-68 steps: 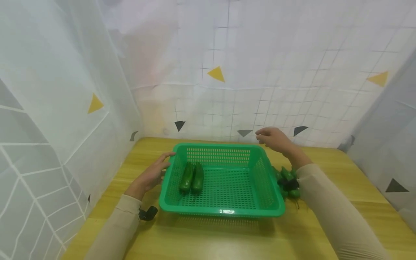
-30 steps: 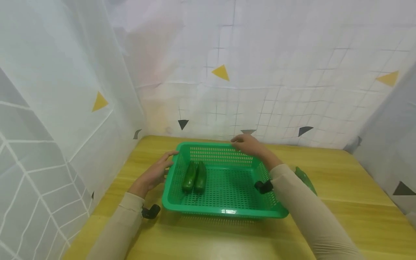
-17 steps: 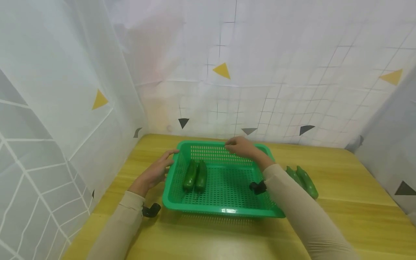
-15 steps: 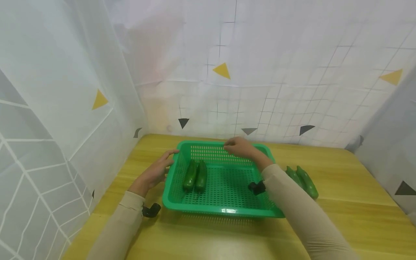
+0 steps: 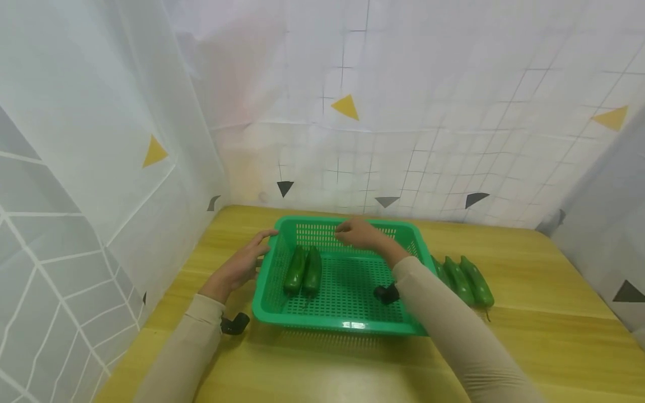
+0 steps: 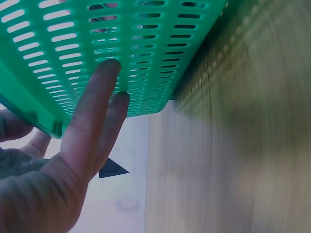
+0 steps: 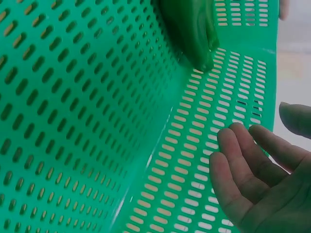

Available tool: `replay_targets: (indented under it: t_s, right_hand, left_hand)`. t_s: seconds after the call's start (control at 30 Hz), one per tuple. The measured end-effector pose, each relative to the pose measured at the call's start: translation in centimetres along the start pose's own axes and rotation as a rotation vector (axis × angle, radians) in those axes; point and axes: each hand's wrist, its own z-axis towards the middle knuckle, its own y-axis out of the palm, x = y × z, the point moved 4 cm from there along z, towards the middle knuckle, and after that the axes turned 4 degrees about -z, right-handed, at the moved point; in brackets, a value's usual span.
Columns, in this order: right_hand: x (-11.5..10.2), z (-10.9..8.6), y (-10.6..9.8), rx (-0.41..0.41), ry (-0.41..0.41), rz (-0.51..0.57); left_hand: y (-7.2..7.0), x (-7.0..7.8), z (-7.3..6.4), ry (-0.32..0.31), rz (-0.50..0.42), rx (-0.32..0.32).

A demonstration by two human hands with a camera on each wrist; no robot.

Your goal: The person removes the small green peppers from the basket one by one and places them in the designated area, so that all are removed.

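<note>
Leftward from the basket's far right corner, the right hand (image 5: 359,233) has moved to above the far side of the green basket (image 5: 322,323), fingers loosely bent, thumb apart from them, gripping nothing. Inside the basket, two green peppers (image 5: 313,271) lie side by side toward the left. At the left end, the left hand (image 5: 241,265) touches the outer wall with parted, fairly straight fingers. To the right, more peppers (image 5: 476,281) lie on the wooden table (image 5: 544,285), partly hidden by the right sleeve (image 5: 453,336)
</note>
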Motion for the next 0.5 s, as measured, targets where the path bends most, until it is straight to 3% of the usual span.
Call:
replay_targets:
  t_s: [0.5]
  right_hand:
    - [-0.2, 1.0, 1.8, -0.054, 0.040, 0.045]
  left_hand:
    - [0.0, 0.0, 0.0, -0.005, 0.007, 0.012]
